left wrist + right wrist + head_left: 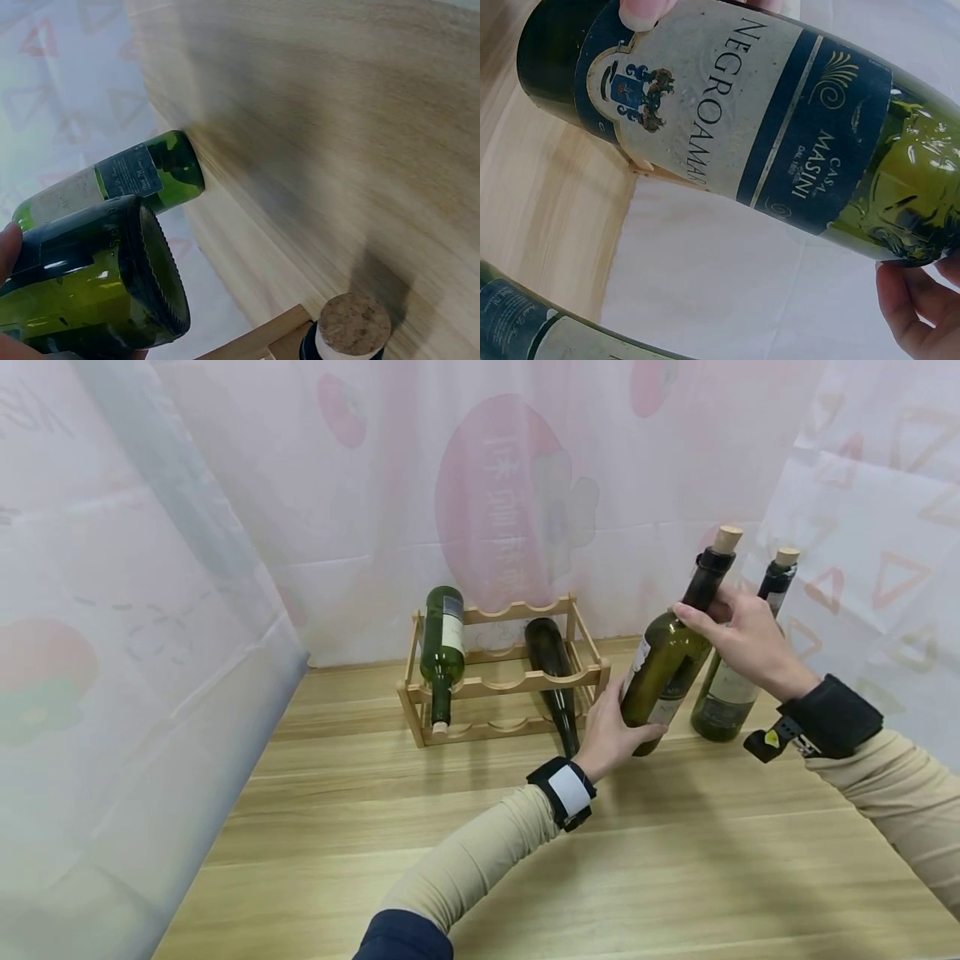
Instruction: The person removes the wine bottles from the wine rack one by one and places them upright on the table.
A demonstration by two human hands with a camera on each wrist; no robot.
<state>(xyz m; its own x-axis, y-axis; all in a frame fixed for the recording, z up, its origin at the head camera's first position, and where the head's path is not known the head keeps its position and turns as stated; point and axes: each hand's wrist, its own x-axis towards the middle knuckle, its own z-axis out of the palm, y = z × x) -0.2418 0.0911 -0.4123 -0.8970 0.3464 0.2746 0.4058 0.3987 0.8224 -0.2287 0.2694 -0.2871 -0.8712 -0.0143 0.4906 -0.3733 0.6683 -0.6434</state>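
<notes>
A corked green wine bottle (672, 652) leans between my two hands, its neck up and to the right. My left hand (611, 735) grips it low near the base, while my right hand (753, 639) holds it at the neck and shoulder. The right wrist view shows its white and blue label (705, 105), with the left fingertips at the label's lower end. In the left wrist view its ridged base (161, 262) is lifted clear of the table. Just behind and right, another corked wine bottle (723, 697) stands upright on the table.
Left of my hands stands a two-tier wooden wine rack (491, 687). A green bottle (444, 639) lies on its upper left, cork toward me. On the lower right lies a dark bottle (550, 652), neck forward. Printed curtains (382, 527) enclose the wooden table (337, 843).
</notes>
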